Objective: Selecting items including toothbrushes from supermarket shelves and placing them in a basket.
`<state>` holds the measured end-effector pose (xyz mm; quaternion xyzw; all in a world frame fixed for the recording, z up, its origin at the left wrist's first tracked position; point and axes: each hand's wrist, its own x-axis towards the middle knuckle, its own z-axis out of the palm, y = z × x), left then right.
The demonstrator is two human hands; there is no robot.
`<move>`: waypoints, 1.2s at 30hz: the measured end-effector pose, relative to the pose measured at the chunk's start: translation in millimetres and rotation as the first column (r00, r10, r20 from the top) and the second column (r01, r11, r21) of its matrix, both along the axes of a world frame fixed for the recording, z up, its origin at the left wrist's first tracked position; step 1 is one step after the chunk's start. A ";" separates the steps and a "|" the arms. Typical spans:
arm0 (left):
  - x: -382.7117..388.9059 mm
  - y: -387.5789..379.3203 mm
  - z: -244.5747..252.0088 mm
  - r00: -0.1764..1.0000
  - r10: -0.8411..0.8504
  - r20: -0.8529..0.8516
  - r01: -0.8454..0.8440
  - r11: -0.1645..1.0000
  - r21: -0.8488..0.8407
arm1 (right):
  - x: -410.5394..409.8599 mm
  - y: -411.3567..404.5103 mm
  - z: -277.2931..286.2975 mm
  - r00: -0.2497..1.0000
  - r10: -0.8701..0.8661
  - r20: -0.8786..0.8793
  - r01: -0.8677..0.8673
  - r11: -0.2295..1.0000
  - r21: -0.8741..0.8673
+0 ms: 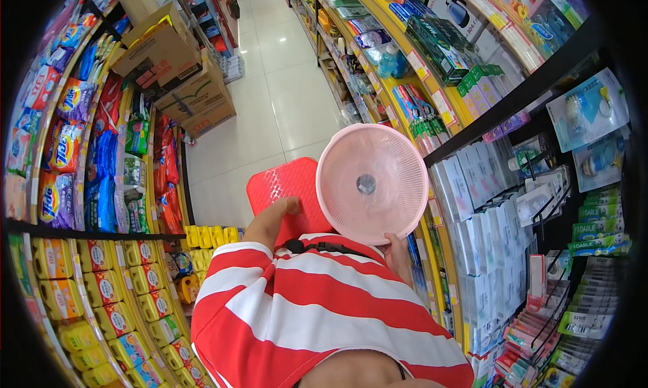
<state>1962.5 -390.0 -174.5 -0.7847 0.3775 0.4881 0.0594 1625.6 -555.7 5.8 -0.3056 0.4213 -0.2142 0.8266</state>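
Note:
A round pink plastic colander (372,183) with slotted sides is in front of my body, its round centre showing a dark and pale patch. My right hand (396,254) grips its lower rim. To the left, partly behind the colander, is a red plastic stool or similar moulded item (276,183) with a textured top. My left hand (287,205) lies at its surface with the fingers curled; whether it grips the red item I cannot tell.
Cardboard boxes (195,97) stand stacked on the tiled floor (250,109) at the left of the aisle. Shelves with detergent bags (66,145) and yellow bottles (104,286) line the left. Toothbrush packs (422,119), a black shelf post (511,89) and hanging packs (597,226) are on the right.

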 end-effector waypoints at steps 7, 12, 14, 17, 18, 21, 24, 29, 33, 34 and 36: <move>-7.1 1.2 39.2 0.999 0.034 -0.015 -0.033 0.998 0.050 | -5.6 0.0 1.8 0.998 -0.055 0.000 0.055 0.998 -0.012; 5.9 20.7 7.6 0.990 0.124 -0.065 -0.116 0.986 0.120 | -10.4 -3.3 1.3 1.000 0.010 0.014 -0.010 1.000 0.000; 8.2 24.0 -16.1 0.981 0.164 -0.101 -0.156 0.984 0.089 | -9.6 -4.9 6.1 1.000 0.002 0.017 -0.002 1.000 0.004; 10.7 27.1 -18.7 0.980 0.169 -0.110 -0.158 0.983 0.097 | -11.3 -5.3 10.2 1.000 0.021 -0.018 -0.021 0.999 0.028; 8.7 30.1 -18.5 0.979 0.172 -0.112 -0.161 0.982 0.100 | -12.6 -5.9 7.2 1.000 0.012 -0.013 -0.012 0.999 0.031; 3.8 38.1 -17.6 0.975 0.189 -0.117 -0.177 0.978 0.110 | -11.2 -5.2 11.0 0.999 0.006 -0.031 -0.005 0.999 0.033; 6.9 37.4 -12.8 0.971 0.207 -0.117 -0.193 0.974 0.116 | -12.6 -4.1 10.2 0.999 0.018 -0.034 -0.017 1.000 0.025; 4.1 34.1 -8.6 0.966 0.231 -0.117 -0.218 0.969 0.118 | -16.1 -4.9 1.1 0.999 0.044 -0.020 -0.044 0.999 0.027; 1.1 36.1 -4.9 0.963 0.243 -0.114 -0.231 0.966 0.114 | -17.5 -4.3 -4.7 1.000 0.007 0.007 -0.007 1.000 -0.008; -1.3 36.7 -4.4 0.962 0.249 -0.113 -0.236 0.965 0.114 | -16.5 -3.3 -3.2 1.000 0.002 0.030 -0.001 1.000 -0.020; -2.1 33.8 -3.1 0.960 0.258 -0.110 -0.246 0.963 0.114 | -15.2 -2.2 0.4 1.000 0.003 0.016 -0.003 1.000 -0.027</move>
